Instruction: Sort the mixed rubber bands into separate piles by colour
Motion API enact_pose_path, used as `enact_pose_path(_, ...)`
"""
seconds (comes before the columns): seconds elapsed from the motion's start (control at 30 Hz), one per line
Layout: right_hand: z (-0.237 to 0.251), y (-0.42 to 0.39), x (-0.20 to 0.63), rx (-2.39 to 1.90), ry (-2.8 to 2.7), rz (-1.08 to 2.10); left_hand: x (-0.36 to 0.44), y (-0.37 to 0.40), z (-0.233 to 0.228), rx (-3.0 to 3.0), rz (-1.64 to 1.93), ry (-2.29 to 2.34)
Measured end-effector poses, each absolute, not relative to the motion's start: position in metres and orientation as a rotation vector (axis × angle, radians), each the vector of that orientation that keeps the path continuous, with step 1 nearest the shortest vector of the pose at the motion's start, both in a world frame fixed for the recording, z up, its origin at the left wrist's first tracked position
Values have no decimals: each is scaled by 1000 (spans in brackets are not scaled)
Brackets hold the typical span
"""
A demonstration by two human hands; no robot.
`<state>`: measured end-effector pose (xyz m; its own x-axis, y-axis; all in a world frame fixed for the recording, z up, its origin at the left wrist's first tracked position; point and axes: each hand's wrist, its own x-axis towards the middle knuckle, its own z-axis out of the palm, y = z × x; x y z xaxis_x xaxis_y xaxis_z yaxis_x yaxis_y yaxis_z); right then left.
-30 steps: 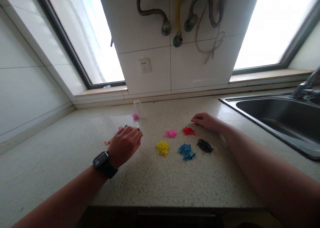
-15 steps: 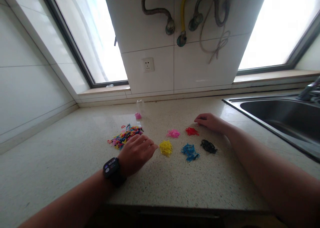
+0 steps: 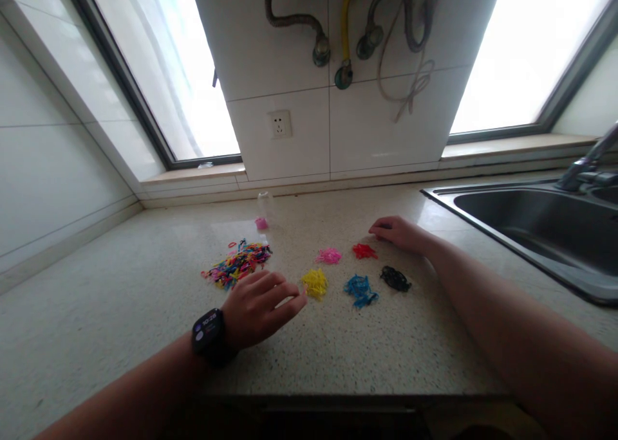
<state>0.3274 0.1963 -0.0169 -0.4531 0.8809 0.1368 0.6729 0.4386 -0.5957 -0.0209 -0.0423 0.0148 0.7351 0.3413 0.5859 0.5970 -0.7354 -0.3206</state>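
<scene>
— What is the left hand (image 3: 258, 306) doing?
— It is lying open on the counter (image 3: 120, 311), fingers spread, fingertips just beside the yellow pile (image 3: 315, 283) and gripping nothing.
— And beyond the yellow pile?
— The mixed pile (image 3: 237, 263) is sitting behind-left. The right hand (image 3: 396, 232) is resting loosely curled, empty, beyond the red pile (image 3: 364, 251).

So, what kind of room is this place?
Most likely a home kitchen: a steel sink with a tap is set into a speckled stone counter, and hoses hang on the tiled wall above a socket.
</scene>
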Motion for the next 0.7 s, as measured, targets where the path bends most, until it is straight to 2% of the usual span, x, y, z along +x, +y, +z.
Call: enact_pose_path(0.7, -15, 193, 326, -1314, -2249, 677, -19, -43, 15, -2417, -624, -670)
